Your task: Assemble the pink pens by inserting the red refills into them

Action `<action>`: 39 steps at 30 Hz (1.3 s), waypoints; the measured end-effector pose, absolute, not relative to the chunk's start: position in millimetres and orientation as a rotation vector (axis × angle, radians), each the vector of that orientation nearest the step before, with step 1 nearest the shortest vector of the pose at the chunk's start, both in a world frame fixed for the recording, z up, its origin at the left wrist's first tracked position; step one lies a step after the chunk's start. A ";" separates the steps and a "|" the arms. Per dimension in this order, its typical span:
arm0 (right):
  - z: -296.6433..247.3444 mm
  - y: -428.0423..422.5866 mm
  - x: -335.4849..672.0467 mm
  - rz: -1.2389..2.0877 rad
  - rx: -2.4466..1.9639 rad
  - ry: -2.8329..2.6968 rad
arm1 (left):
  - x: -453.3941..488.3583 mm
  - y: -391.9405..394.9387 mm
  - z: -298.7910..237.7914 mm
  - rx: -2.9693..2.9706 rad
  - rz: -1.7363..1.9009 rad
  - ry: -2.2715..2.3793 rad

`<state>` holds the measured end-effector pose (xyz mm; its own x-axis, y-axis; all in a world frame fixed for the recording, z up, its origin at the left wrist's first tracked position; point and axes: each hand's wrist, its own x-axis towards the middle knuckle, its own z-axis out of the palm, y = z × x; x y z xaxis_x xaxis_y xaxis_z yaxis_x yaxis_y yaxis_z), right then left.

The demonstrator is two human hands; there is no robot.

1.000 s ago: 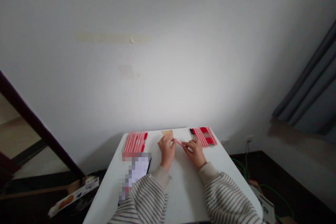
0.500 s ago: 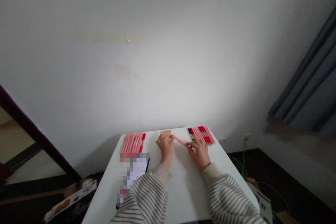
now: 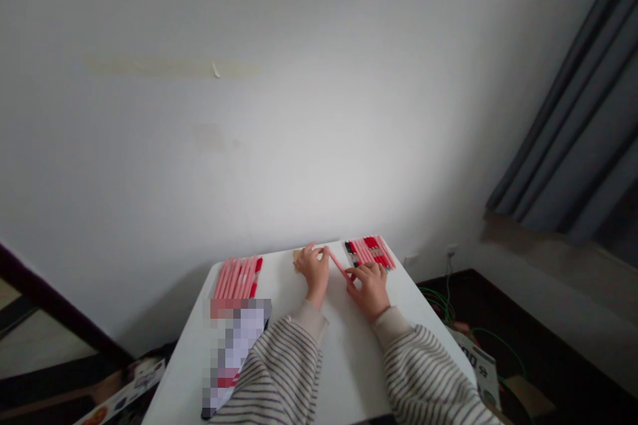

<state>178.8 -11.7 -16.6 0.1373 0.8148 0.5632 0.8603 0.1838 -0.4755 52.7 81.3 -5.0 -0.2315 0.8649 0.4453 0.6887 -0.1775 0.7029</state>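
Note:
A slim pink pen (image 3: pixel 337 262) slants between my two hands above the white table (image 3: pixel 343 339). My left hand (image 3: pixel 315 272) pinches its far end between thumb and finger, other fingers raised. My right hand (image 3: pixel 371 287) has its fingertips closed on the near end. Beside my left hand lies a small tan piece (image 3: pixel 297 260), partly covered by it. Several pink pens (image 3: pixel 234 277) with a red one (image 3: pixel 258 265) lie side by side at the left. At the far right is a row of pink, red and black pens (image 3: pixel 369 251), just beyond my right hand.
A blurred-out flat device with dark edges (image 3: pixel 242 345) lies on the table's left, partly under my left sleeve. Behind the table rises a white wall (image 3: pixel 309 113). Right of the table are green cables (image 3: pixel 441 299) and a box (image 3: pixel 478 365) below; a grey curtain (image 3: pixel 568 146) hangs there.
The view has swung slightly to the right, so everything appears shifted left. The pink pen now slopes more steeply and its ends are closer together in view; both hands still hold it.

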 end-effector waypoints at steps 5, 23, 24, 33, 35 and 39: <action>-22.1 -7.0 182.0 -0.162 -1.707 -1.507 | 64.5 80.4 -2.4 1.896 1.333 1.893; -19.4 -2.5 176.7 -0.289 -1.905 -1.467 | 67.7 71.3 -9.4 2.248 0.944 1.873; -19.2 -2.7 176.6 -0.288 -1.907 -1.479 | 68.0 71.2 -9.4 2.253 0.936 1.868; -17.3 -6.3 173.0 -0.291 -1.965 -1.513 | 69.5 69.3 -7.4 2.241 0.880 1.833; -17.6 -6.2 172.7 -0.288 -1.977 -1.510 | 69.6 69.1 -6.3 2.222 0.873 1.825; -18.0 -5.8 172.6 -0.289 -1.998 -1.491 | 70.0 67.2 -1.8 2.217 0.854 1.818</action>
